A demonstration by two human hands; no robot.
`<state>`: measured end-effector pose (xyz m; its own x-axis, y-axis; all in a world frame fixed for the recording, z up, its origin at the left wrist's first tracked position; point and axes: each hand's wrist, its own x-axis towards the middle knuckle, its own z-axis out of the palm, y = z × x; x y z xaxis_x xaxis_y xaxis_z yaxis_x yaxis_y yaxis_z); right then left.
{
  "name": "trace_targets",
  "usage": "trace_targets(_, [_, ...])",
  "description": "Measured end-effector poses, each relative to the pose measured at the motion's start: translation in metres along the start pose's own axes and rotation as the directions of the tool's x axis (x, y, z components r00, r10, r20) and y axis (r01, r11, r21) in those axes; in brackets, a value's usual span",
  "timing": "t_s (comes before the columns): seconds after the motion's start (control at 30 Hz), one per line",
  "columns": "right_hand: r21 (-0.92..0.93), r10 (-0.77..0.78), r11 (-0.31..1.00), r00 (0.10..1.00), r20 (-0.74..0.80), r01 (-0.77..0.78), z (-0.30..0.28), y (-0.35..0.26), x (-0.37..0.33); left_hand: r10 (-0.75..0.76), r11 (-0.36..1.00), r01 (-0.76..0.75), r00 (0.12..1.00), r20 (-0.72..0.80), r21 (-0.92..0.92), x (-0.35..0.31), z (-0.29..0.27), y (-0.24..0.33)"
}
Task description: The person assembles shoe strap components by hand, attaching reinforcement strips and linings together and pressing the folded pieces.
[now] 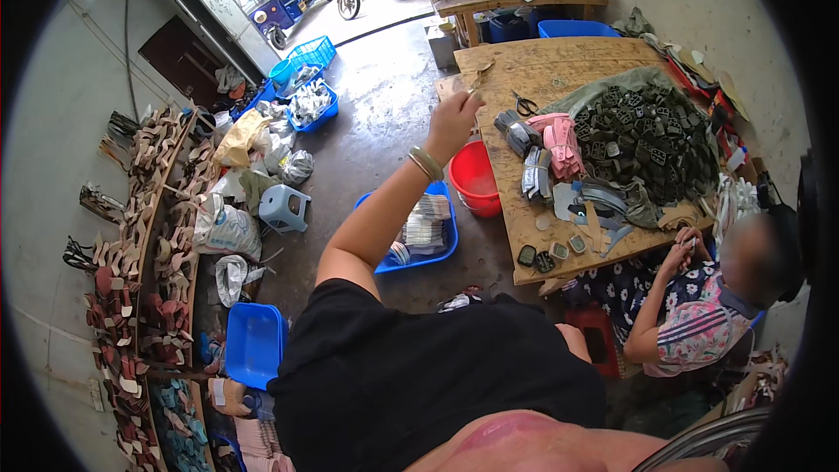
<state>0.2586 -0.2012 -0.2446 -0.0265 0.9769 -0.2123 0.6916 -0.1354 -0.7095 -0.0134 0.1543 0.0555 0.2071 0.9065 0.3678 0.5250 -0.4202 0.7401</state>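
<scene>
My left hand (452, 127), with a bangle on its wrist, is raised above the floor beside the left edge of the wooden worktable (489, 61). Its fingers are closed, and a thin brownish thing (476, 83) shows at the fingertips, too small to name. Scissors (524, 105) lie on the tabletop near that hand, by a bundle of pink straps (562, 145) and grey strap bundles (536, 171). A large heap of dark buckle-like pieces (651, 140) covers the far right of the table. Only a bit of my right arm (574, 342) shows; its hand is out of sight.
Below my forearm stand a red bucket (476, 177) and a blue tub (450, 245) with stacked pale pieces. At right, a seated co-worker (699, 315) holds something small in both hands. A blue stool (284, 207), a blue basin (254, 345) and racks of shoe parts (166, 210) line the left.
</scene>
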Motion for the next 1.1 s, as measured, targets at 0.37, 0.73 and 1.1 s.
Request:
trace_targets(0.37, [0.097,-0.069,0.993,0.996,0.054,0.064,0.011,-0.01,0.027,0.522,0.645,-0.222,0.827,0.21,-0.732,-0.079,-0.021,0.179])
trace_targets(0.73, [-0.2,-0.129,0.972,0.991,-0.028,0.121,0.015,-0.062,0.071,0.768,0.345,0.458,0.364,0.527,-0.819,-0.087,-0.018,0.229])
trace_targets(1.1, [0.072,0.443,0.893,0.844,-0.301,-0.444,0.122,-0.119,0.032,0.963,0.131,0.637,-0.263,-0.054,-0.76,-0.112,-0.019,0.189])
